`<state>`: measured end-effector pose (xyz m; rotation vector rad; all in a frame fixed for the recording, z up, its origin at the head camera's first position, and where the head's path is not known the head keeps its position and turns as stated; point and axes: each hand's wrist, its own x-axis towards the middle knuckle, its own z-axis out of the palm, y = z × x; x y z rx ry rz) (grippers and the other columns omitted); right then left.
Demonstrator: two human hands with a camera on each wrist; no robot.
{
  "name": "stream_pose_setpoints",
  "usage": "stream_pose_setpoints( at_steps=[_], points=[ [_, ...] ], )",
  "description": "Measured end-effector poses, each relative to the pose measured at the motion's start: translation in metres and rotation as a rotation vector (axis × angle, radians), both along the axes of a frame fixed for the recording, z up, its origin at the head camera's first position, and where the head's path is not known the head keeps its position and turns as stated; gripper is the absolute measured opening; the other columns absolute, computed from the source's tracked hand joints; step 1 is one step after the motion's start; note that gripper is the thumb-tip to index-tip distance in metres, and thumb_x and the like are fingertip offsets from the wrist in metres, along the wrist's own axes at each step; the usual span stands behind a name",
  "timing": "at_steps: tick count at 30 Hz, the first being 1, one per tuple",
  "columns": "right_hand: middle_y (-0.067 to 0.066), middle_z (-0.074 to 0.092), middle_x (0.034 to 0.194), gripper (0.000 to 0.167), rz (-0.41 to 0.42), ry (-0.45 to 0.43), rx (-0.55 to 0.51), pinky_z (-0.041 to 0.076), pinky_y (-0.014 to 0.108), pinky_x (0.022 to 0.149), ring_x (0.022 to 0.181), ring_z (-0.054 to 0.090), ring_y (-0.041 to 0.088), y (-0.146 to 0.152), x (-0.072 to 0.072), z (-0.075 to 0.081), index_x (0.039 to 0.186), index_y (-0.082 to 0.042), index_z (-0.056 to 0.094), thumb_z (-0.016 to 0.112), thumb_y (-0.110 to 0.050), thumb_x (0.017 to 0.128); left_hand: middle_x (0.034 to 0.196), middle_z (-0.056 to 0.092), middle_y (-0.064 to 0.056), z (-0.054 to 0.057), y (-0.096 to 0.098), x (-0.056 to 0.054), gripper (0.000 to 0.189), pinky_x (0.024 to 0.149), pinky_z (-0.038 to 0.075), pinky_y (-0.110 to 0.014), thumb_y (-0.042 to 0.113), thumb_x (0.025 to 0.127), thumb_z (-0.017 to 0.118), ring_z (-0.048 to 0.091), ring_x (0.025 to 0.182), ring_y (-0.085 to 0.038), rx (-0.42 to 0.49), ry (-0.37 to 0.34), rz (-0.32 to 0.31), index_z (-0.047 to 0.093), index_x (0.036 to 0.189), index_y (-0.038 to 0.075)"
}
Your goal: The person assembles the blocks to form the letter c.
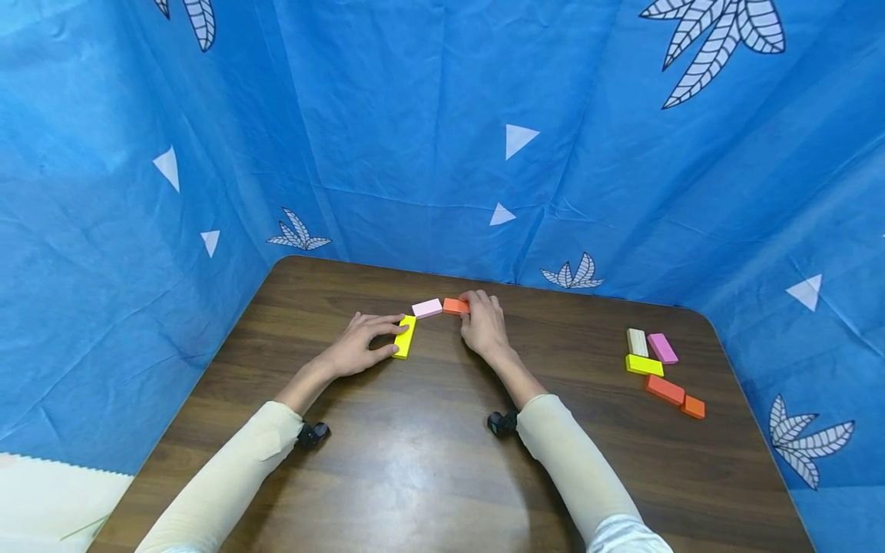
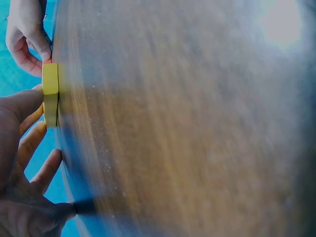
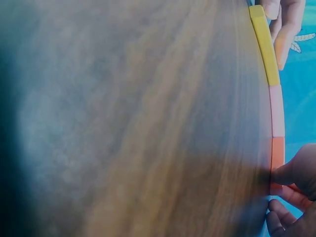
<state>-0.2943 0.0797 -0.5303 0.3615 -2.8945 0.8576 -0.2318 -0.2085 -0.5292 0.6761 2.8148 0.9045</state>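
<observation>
On the wooden table, my left hand (image 1: 359, 346) holds a yellow block (image 1: 405, 338) between thumb and fingertips; its other fingers are spread in the left wrist view. Beyond the far end of that block lies a pale pink block (image 1: 427, 309). To its right, an orange block (image 1: 454, 306) sits end to end with the pink one, and my right hand (image 1: 484, 322) pinches its right end. The right wrist view shows the yellow block (image 3: 265, 47), pink block (image 3: 277, 111) and orange block (image 3: 278, 158) in a row. My fingers partly cover the orange block.
At the right of the table lie a cream block (image 1: 638, 343), a pink block (image 1: 662, 349), another yellow block (image 1: 644, 365), a red-orange block (image 1: 665, 389) and a shorter orange block (image 1: 694, 407). A blue patterned cloth (image 1: 429, 153) hangs behind the table's far edge and around its sides.
</observation>
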Motion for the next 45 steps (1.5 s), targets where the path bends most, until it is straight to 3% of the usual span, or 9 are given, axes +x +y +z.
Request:
stream_pose_setpoints(
  at_steps=[10,17,22,27,35,45],
  points=[
    [0.014,0.065,0.144,0.037,0.006,0.009,-0.016,0.048,0.054,0.112,0.124,0.058,0.038,0.001,0.000,-0.001,0.139,-0.007,0.065,0.069,-0.005,0.102,0.169,0.050,-0.002,0.002,0.001,0.000,0.045,0.132,0.007,-0.076,0.030,0.106,0.070,0.044,0.156,-0.039,0.003,0.002,-0.001,0.066,0.150,0.022],
    [0.019,0.064,0.143,0.042,0.022,-0.002,-0.040,0.047,0.052,0.115,0.126,0.058,0.040,0.021,0.002,0.000,0.143,-0.003,0.062,0.069,-0.005,0.102,0.169,0.050,-0.003,0.002,0.001,0.001,0.045,0.132,0.007,-0.076,0.029,0.106,0.070,0.043,0.156,-0.039,0.003,0.001,-0.003,0.066,0.150,0.021],
    [0.023,0.065,0.138,0.040,0.013,0.001,-0.079,0.048,0.054,0.113,0.128,0.059,0.042,0.059,0.003,0.003,0.142,0.000,0.061,0.067,-0.005,0.103,0.170,0.049,-0.002,0.002,0.001,0.001,0.045,0.132,0.007,-0.076,0.030,0.106,0.070,0.043,0.156,-0.039,-0.002,-0.003,0.000,0.065,0.150,0.022],
    [0.027,0.064,0.136,0.039,-0.070,0.020,-0.127,0.046,0.060,0.112,0.128,0.058,0.047,0.112,0.009,0.007,0.141,0.004,0.061,0.064,-0.006,0.104,0.170,0.049,-0.001,0.002,0.002,0.000,0.045,0.133,0.007,-0.075,0.032,0.107,0.069,0.042,0.158,-0.038,0.001,-0.007,-0.007,0.065,0.151,0.022],
    [0.030,0.064,0.134,0.043,-0.186,0.026,-0.093,0.044,0.064,0.111,0.124,0.057,0.048,0.179,0.037,0.004,0.141,0.006,0.060,0.066,-0.016,0.105,0.170,0.049,-0.003,0.002,0.003,0.001,0.046,0.132,0.006,-0.075,0.029,0.106,0.070,0.043,0.155,-0.039,0.008,-0.003,-0.003,0.065,0.151,0.021],
    [0.032,0.061,0.125,0.044,-0.338,0.031,-0.027,0.039,0.063,0.098,0.117,0.050,0.049,0.237,0.068,0.013,0.135,0.009,0.062,0.069,-0.020,0.103,0.169,0.051,-0.005,0.001,0.002,0.001,0.046,0.129,0.007,-0.081,0.027,0.105,0.072,0.045,0.153,-0.041,0.010,0.036,-0.015,0.067,0.149,0.019]
  ],
)
